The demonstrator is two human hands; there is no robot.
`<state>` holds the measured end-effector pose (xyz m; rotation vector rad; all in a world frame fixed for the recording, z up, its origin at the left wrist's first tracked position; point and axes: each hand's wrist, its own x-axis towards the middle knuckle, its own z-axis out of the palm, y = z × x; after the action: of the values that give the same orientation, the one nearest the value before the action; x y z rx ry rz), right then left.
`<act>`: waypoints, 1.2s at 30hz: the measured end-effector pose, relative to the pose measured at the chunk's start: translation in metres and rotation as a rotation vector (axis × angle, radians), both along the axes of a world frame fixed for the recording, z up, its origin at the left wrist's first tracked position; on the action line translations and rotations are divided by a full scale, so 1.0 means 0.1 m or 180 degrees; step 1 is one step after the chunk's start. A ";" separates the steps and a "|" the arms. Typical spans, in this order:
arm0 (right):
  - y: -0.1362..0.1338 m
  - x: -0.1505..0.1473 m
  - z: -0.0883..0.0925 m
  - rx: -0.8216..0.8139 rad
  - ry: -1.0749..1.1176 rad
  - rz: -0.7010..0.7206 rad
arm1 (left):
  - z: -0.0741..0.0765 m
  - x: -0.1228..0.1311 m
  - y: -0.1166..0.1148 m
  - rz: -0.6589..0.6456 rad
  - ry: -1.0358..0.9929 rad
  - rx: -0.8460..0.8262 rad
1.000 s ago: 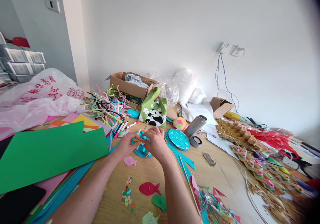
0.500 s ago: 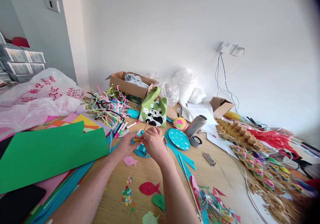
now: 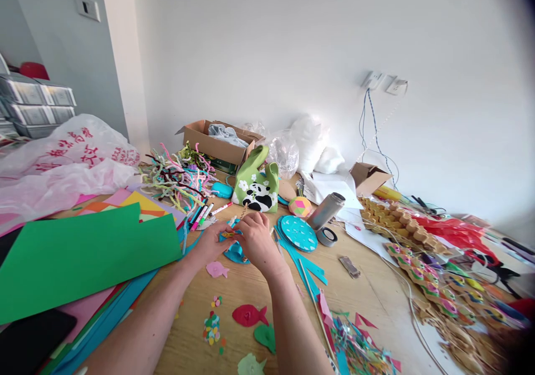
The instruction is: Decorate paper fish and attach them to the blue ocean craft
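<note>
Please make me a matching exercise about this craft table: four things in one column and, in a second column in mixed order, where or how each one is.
Things:
1. teal piece
2. panda bag
3. red fish
4. metal bottle

Places or states:
a. lying on its side, right of the dotted disc
b. flat on the table, nearer the camera than both hands
c. pinched between the left hand and the right hand
d. upright behind the hands

Pairs: 1-c, 2-d, 3-b, 4-a.
</note>
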<state>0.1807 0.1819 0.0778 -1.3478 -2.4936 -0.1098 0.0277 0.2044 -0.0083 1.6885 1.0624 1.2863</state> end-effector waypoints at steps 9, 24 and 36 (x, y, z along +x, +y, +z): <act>0.01 0.00 -0.01 -0.0040 -0.0003 0.0027 | 0.04 0.00 -0.01 -0.0113 -0.0064 -0.0080; 0.03 -0.02 -0.04 -0.0168 -0.0160 -0.0058 | 0.04 0.01 -0.01 -0.0120 -0.0154 -0.0024; -0.01 -0.01 0.02 -0.0069 -0.0111 -0.0149 | -0.01 0.01 0.01 -0.0183 -0.0202 -0.0125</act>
<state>0.1794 0.1813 0.0801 -1.4251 -2.4994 -0.1180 0.0284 0.2054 -0.0092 1.6269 0.9889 1.2660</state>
